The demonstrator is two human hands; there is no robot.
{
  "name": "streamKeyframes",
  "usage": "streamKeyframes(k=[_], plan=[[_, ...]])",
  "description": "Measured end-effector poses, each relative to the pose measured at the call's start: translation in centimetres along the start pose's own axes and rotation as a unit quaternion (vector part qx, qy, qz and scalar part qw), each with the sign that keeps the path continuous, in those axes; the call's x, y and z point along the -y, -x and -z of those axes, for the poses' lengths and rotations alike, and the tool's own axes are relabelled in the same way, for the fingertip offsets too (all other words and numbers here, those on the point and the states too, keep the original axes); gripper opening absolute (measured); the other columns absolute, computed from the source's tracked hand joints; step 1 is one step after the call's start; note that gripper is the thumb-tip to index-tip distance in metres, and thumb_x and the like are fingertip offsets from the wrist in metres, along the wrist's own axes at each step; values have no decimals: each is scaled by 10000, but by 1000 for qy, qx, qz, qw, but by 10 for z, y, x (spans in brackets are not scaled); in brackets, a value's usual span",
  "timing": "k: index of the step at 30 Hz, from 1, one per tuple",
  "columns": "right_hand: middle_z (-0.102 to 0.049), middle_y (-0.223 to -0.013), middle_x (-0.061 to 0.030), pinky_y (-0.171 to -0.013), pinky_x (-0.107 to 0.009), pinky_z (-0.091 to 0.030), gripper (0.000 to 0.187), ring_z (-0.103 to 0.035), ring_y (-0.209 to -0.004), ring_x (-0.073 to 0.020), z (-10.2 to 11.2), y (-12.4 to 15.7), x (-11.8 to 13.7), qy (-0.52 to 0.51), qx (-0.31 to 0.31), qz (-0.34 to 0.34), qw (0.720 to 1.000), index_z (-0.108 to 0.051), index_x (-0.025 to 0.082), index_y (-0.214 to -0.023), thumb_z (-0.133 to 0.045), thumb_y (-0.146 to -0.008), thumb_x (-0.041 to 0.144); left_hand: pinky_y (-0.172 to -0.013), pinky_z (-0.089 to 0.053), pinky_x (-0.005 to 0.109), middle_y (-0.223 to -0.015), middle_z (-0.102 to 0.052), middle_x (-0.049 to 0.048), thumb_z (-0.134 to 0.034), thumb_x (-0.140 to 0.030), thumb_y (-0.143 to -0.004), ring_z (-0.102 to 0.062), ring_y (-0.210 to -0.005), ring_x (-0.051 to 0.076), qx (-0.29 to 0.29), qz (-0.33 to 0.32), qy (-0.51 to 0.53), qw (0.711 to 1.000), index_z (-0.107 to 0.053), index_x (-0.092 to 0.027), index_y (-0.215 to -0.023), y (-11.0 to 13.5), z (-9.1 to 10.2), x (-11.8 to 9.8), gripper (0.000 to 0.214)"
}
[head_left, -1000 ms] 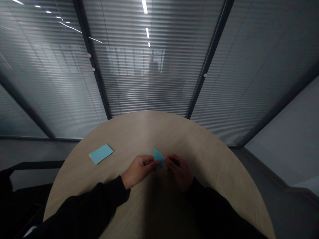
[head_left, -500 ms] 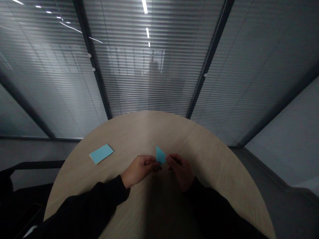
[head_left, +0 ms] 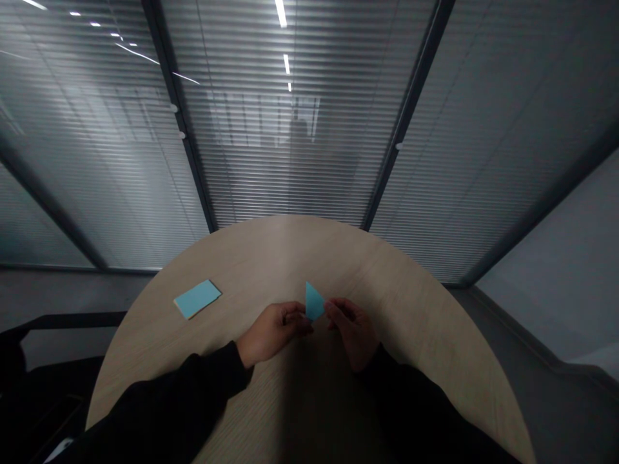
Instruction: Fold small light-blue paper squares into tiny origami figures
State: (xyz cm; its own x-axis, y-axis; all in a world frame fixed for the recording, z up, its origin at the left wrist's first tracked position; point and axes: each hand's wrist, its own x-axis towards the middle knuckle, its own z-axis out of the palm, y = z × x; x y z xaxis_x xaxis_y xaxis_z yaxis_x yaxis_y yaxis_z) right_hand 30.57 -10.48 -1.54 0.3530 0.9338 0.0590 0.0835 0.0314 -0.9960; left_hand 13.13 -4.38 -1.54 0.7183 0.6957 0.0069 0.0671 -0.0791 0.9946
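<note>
Lower left of the frame: a black rail [head_left: 62, 320] is crossing the dark area, and a small pale object [head_left: 60, 449] is showing at the edge, too dim and cut off to make out. Left of centre: a pad of pale blue paper [head_left: 197, 299] is lying flat and at an angle on the table [head_left: 290, 254], apart from my hands, its smooth face bordered by a thin cream edge along the lower side. The table has a pale, finely grained wood-look surface and a curved rim, and the bottom of the frame is cutting it off.

Centre: my left hand [head_left: 273, 333], coming out of a black sleeve [head_left: 169, 403], is curling its fingers [head_left: 293, 316] together and pinching the lower left of a blue paper triangle [head_left: 314, 301]. The triangle is standing nearly upright just above the gap between my hands, one point aimed upward. Its lower corner is hidden behind my fingers, so I cannot tell whether it is folded.

Right of centre: my right hand [head_left: 353, 334], in a black sleeve [head_left: 425, 412], is bringing its fingertips [head_left: 336, 308] against the triangle's right edge. The fingers are close together, but I cannot tell whether they are gripping it.

Background: a glass partition [head_left: 290, 129] with horizontal slatted blinds is spanning the frame, its dark metal frames [head_left: 178, 116] slanting inward and the view through it blurring.
</note>
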Motion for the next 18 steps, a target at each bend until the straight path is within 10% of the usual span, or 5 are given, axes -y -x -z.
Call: streamKeyframes(k=[18], plan=[[-550, -635, 12, -556, -257, -420, 386, -505, -577, -136, -3, 3, 3, 34, 67, -1, 997, -634, 172, -774, -649, -736, 555, -491, -267, 215, -641, -544, -20, -571, -522, -874, -384, -522, 81, -40, -4, 16, 999, -628, -137, -850, 0, 1, 2, 390]])
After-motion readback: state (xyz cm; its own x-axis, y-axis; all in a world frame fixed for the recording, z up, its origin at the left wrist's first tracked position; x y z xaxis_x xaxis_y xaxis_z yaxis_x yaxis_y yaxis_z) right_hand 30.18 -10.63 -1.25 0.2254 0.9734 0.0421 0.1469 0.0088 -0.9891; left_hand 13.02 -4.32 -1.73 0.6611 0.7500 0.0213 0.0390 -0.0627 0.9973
